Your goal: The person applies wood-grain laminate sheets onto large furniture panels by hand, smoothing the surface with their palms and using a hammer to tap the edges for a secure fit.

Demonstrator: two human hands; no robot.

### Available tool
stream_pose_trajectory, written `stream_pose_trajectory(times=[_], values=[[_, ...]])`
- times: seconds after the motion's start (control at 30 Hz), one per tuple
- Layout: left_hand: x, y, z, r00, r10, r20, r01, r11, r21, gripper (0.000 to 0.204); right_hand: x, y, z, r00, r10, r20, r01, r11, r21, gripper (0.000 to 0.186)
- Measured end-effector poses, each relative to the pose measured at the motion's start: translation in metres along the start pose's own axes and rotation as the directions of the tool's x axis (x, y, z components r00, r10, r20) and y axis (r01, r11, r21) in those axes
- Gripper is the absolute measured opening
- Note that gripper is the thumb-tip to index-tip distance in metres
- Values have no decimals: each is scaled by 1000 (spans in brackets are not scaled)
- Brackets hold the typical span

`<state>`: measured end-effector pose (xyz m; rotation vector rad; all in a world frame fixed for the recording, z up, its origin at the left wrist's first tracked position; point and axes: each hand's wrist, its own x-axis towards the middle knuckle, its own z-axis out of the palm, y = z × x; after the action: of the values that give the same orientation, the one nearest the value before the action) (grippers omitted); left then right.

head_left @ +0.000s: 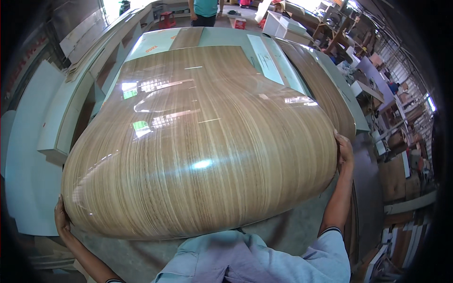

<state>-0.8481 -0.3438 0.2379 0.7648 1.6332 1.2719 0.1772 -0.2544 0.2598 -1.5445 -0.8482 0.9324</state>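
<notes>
Gripping big glossy wood-grain laminate sheet (198,141) at both near corners, left hand (61,219) and right hand (344,151) fingers curled round its edges, bowing over the stacked worktop (151,45), probably best keeping both sides level and grip firm.
</notes>
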Motion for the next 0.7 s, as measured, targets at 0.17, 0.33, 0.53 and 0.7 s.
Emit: stream_pose_trajectory(times=[0.17, 0.33, 0.53, 0.7], values=[[-37, 10, -31, 998, -68, 2, 67, 997, 31, 70, -48, -34, 5, 994, 104, 33, -102, 992, -68, 51], [-88, 20, -60, 964, -248, 94, 213, 935, 283, 91, -111, -14, -30, 993, 106, 59, -96, 984, -151, 51], [-80, -132, -66, 917, -365, 157, 284, 879, 384, 101, -144, 92, -84, 949, 314, 9, -313, 945, 96, 47], [11, -155, -70, 914, -397, 83, 341, 864, 370, 99, -98, 134, -11, 847, 527, -71, -514, 778, -362, 53]])
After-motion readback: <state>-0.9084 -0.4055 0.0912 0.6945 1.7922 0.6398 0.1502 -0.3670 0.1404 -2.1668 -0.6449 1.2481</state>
